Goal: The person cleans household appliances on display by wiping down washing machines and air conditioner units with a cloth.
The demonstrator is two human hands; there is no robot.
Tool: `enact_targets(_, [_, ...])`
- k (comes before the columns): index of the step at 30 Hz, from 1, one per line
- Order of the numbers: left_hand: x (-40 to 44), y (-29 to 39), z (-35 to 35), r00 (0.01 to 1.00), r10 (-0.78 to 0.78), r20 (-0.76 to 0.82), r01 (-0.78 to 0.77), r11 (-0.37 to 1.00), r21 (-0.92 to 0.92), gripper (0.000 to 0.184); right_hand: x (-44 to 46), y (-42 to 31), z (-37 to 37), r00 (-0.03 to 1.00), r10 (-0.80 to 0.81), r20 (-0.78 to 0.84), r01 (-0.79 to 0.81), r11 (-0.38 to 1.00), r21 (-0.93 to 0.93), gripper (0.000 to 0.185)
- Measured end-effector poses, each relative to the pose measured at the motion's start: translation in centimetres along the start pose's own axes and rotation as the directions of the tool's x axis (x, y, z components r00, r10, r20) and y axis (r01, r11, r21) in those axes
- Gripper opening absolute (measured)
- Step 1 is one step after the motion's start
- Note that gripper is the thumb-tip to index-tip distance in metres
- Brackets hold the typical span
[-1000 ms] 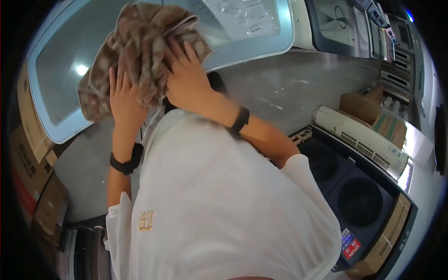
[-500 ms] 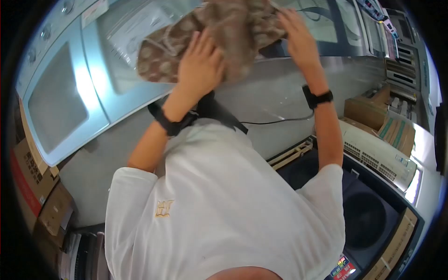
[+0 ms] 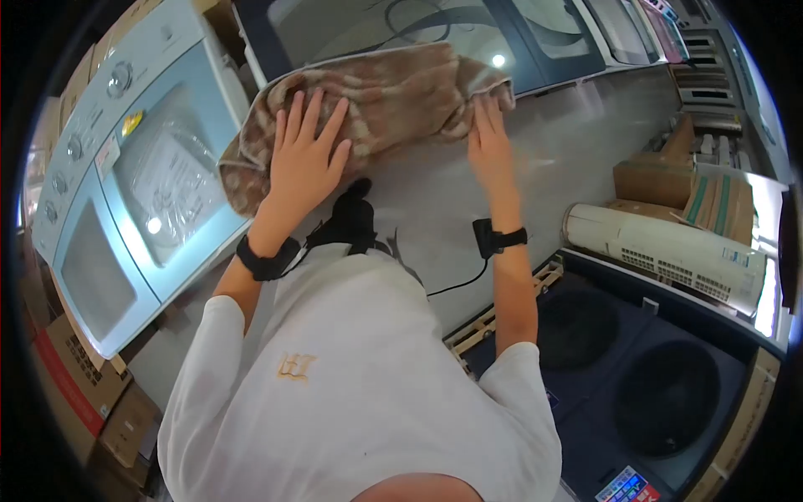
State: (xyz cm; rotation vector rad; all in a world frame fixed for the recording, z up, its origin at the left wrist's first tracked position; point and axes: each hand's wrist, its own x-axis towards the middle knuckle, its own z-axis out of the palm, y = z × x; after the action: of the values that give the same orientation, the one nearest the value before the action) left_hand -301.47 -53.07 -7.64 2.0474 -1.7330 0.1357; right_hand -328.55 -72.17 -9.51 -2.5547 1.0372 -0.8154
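— Two hands, one brown patterned cloth (image 3: 401,92), head view. Whereabouts, and fingers doing what?

— Along the near edge of a dark glass-topped machine (image 3: 351,25), left end close to the pale blue machine (image 3: 125,234). Left hand (image 3: 301,171): fingers spread, flat on the cloth. Right hand (image 3: 492,159): fingers close together at the other end. Pinching or just pressing? Can't tell, thumb hidden.

— Any tips for handling cloth like that?

— Sure, imo: flatten the bunched folds first, press evenly with the left palm, steady the right end to avoid slipping off the edge.

— Any brands?

— None readable, sorry. Gold emblem (image 3: 297,366) on the white shirt (image 3: 376,402), yellow sticker (image 3: 131,123) on the pale blue machine, dark print on a red-banded carton (image 3: 71,381), red-and-blue label (image 3: 627,487) cut off at the bottom. Too blurry.
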Motion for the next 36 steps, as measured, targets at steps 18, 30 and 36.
enact_targets(18, [16.3, -14.3, 0.2, 0.791, 0.023, 0.611, 0.025, 0.997, -0.069, 0.065, 24.1, 17.5, 3.4, 0.887, -0.301, 0.349, 0.387, 0.899, -0.208, 0.055])
enact_targets(30, [25.6, -10.2, 8.1, 0.903, -0.119, 0.412, -0.076, 0.902, 0.426, 0.078, 32.0, 21.4, 6.3, 0.834, -0.413, 0.366, 0.519, 0.812, -0.267, 0.060])
enact_targets(36, [23.6, 0.1, 6.6, 0.836, 0.078, 0.544, -0.125, 0.991, 0.051, 0.077, 22.3, 20.7, -5.3, 0.714, -0.385, 0.585, 0.496, 0.867, -0.035, 0.072])
